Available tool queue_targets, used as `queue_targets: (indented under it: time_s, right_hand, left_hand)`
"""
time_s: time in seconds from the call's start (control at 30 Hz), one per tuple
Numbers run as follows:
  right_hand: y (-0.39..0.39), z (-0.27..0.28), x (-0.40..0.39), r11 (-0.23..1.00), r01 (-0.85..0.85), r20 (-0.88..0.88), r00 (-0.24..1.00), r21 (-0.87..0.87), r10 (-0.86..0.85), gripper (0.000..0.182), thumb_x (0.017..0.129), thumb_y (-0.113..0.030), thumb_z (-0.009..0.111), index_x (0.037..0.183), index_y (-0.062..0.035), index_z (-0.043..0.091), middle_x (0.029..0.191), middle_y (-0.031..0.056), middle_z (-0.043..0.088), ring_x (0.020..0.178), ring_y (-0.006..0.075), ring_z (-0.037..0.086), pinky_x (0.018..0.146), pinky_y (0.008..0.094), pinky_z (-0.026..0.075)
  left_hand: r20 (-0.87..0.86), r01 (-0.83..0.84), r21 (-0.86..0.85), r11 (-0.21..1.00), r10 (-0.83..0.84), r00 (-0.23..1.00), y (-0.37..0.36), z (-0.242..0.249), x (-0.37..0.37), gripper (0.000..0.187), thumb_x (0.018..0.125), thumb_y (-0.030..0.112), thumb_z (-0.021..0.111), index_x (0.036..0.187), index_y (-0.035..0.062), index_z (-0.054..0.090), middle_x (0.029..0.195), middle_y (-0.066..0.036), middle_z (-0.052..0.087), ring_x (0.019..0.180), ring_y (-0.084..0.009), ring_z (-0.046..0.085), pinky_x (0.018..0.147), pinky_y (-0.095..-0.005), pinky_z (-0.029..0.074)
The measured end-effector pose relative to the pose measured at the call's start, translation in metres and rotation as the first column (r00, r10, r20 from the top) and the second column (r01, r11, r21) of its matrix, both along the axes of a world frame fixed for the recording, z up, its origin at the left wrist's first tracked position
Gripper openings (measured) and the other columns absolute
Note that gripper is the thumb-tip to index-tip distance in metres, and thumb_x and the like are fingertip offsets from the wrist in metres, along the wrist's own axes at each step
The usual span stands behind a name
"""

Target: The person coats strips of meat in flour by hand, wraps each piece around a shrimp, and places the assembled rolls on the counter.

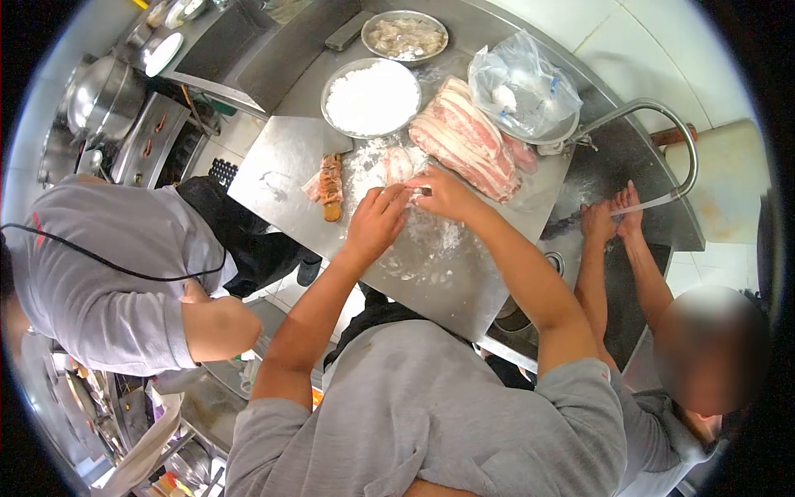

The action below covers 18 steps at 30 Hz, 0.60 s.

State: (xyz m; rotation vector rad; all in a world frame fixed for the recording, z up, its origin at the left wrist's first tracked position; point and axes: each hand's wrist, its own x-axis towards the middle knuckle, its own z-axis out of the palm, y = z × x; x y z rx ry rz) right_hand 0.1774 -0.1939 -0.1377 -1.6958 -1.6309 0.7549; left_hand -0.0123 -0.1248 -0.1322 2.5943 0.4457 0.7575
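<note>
Powder dusts the meat slice [397, 164], just beyond the fingertips towards eleven o'clock on the steel worktop [464, 286]. Left hand [377, 219] and right hand [447, 195] bring their fingertips close together; whether they clamp its near edge, I cannot tell. It looks light and limp, likely slick beneath the powder and easily torn; both side edges offer the safest hold.

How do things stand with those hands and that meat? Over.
Left hand, right hand together at small floured meat piece; grip unclear. Large raw meat slab close beyond right hand, not blocking.
</note>
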Motion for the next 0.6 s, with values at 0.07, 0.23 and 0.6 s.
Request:
queue_targets:
  time_s: [0.07,0.23,0.6]
  right_hand:
    - [0.001,0.003,0.003,0.998,-0.005,0.011,1.000,-0.056,0.006,0.038,0.073,-0.014,0.064,0.111,-0.0107,0.064,0.100,0.0190,0.057,0.096,0.0364,0.056,0.084,0.0424,0.046]
    - [-0.012,0.007,-0.012,0.987,0.106,0.149,0.981,0.124,-0.124,0.049,0.071,-0.015,0.067,0.118,-0.0149,0.057,0.104,0.0191,0.055,0.096,0.0361,0.056,0.083,0.0425,0.046]
    - [-0.015,-0.013,-0.021,0.907,0.006,0.415,0.888,0.421,-0.199,0.055,0.066,-0.013,0.075,0.117,-0.0184,0.055,0.102,0.0162,0.057,0.096,0.0379,0.056,0.086,0.0438,0.048]
  left_hand:
    - [-0.006,-0.014,-0.013,1.000,0.014,1.000,0.003,-0.004,0.003,0.047,0.068,0.003,0.069,0.114,0.0073,0.057,0.117,-0.008,0.056,0.101,-0.0292,0.053,0.085,-0.0372,0.048]
    - [-0.026,-0.012,-0.064,0.998,0.010,1.000,0.013,-0.014,0.008,0.048,0.069,0.003,0.069,0.115,0.0068,0.057,0.119,-0.010,0.055,0.100,-0.0300,0.053,0.084,-0.0371,0.048]
    - [-0.141,-0.014,-0.450,0.893,-0.055,0.989,0.042,-0.006,0.017,0.042,0.075,0.008,0.069,0.115,0.0036,0.059,0.111,-0.015,0.054,0.085,-0.0288,0.060,0.075,-0.0351,0.050]
